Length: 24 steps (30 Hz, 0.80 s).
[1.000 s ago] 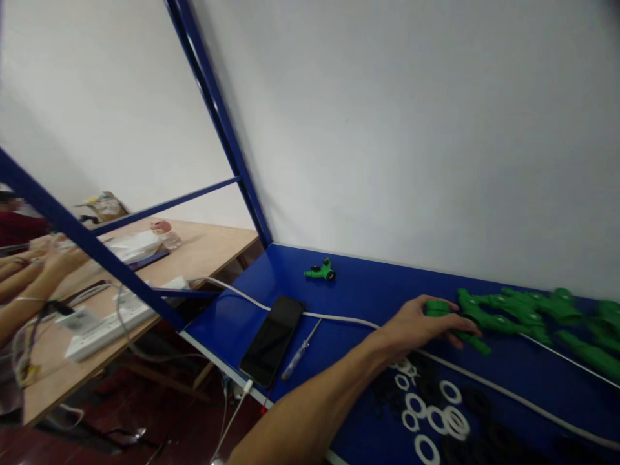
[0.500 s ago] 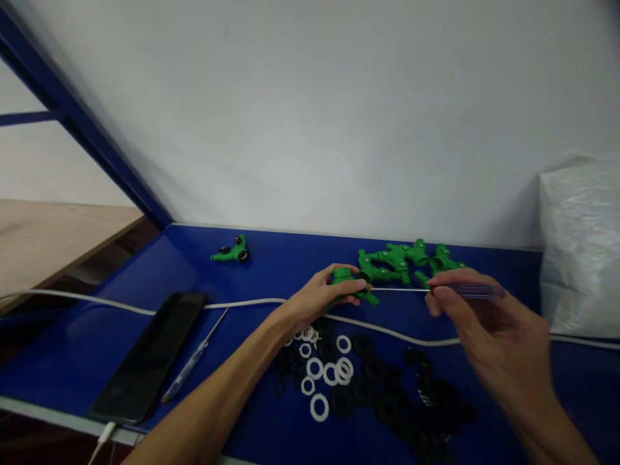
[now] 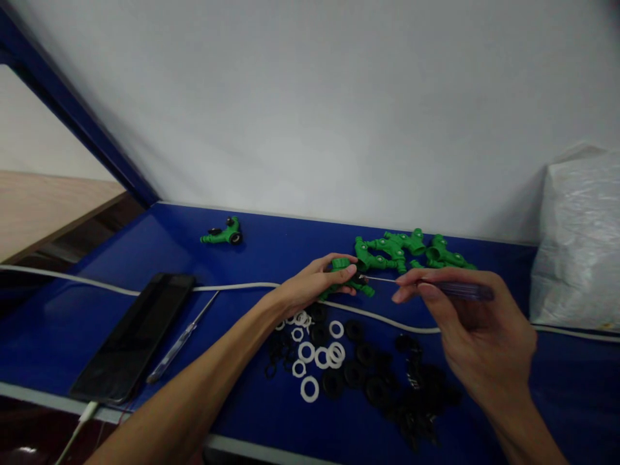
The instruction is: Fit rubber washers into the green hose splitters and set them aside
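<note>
My left hand [image 3: 322, 281] is closed around a green plastic hose splitter [image 3: 341, 264], its thumb lying across the body. My right hand [image 3: 465, 310] grips a screwdriver [image 3: 458, 289] by its clear purplish handle, the thin shaft pointing left. The shaft's tip meets a dark part at the right side of the held splitter; exactly what it touches there is too small to tell. Below my left hand lie loose white rings [image 3: 309, 389] and black rings [image 3: 376, 390]. Several more green splitters [image 3: 387, 250] are grouped behind, near the wall.
A green splitter with black parts [image 3: 223, 232] sits alone at the back left. On the left lie a smartphone [image 3: 135, 336] and a second screwdriver [image 3: 177, 349]. A white cable [image 3: 387, 321] crosses the blue table [image 3: 281, 242]. Small black parts [image 3: 421, 394] and a plastic-wrapped bundle [image 3: 576, 239] are on the right.
My right hand has moved left toward the splitter, so less of the screwdriver shaft shows between my hands. The camera view has shifted slightly.
</note>
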### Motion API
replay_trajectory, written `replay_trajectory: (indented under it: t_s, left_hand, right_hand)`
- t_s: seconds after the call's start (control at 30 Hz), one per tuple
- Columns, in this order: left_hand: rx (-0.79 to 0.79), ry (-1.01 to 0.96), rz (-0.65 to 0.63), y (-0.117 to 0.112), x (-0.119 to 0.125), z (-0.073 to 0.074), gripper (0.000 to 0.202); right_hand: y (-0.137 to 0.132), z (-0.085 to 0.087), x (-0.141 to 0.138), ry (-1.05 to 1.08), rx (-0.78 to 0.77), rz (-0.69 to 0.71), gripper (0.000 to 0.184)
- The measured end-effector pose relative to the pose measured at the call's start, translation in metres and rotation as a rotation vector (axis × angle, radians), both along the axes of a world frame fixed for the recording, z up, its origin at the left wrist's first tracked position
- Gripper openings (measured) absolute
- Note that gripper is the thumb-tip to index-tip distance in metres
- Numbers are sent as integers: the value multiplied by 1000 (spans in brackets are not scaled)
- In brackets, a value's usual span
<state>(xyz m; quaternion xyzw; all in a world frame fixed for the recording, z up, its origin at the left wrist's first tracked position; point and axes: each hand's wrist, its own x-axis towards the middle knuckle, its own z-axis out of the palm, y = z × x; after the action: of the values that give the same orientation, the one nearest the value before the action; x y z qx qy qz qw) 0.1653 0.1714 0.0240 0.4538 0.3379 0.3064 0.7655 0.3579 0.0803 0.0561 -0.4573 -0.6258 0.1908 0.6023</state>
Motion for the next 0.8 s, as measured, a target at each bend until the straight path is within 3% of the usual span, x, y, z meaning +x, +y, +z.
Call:
replay_trajectory:
  t_s: [0.8]
  left_hand:
    - [64,25,1,-1,0,-1,54]
  right_hand:
    - [-1,-1,0,-78,-29,-31,12]
